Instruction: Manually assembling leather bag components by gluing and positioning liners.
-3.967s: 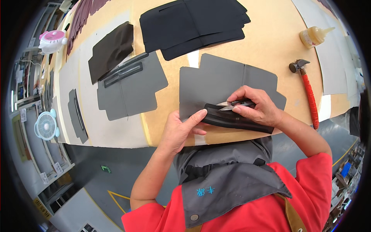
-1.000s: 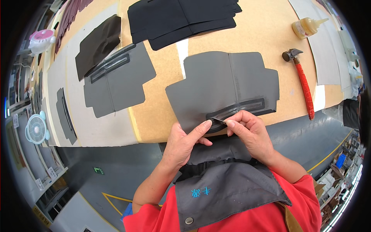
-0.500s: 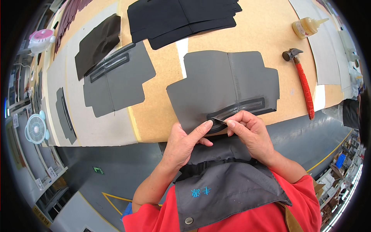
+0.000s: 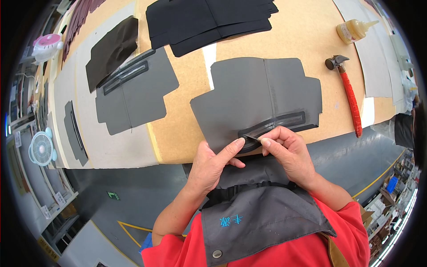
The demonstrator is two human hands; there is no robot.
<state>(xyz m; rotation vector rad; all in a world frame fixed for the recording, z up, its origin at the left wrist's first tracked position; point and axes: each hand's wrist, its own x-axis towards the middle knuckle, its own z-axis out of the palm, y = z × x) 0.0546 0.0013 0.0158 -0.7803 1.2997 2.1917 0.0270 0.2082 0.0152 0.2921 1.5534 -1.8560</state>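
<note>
A grey cut panel (image 4: 235, 98) with stepped corners lies at the table's near edge, its lower edge at my hands. Along that side runs a long black-bordered slot (image 4: 290, 119). My left hand (image 4: 212, 162) grips the panel's near edge, thumb on top beside the slot's left end and fingers partly hidden beneath. My right hand (image 4: 287, 153) pinches a thin, dark pointed tool (image 4: 252, 138) between thumb and forefinger. Its tip touches or hovers just over the black border near my left thumb; which of these I cannot tell.
Left of the work lies a similar grey panel (image 4: 144, 98), partly under a dark brown sheet (image 4: 113, 51). Black panels (image 4: 209, 22) are stacked at the back. To the right are a red-handled hammer (image 4: 349, 95) and a glue bottle (image 4: 353, 32). A small slotted piece (image 4: 75, 133) lies far left.
The grey panel's far part and left corner have shifted very slightly. Both hands and the pointed tool keep almost the same place.
</note>
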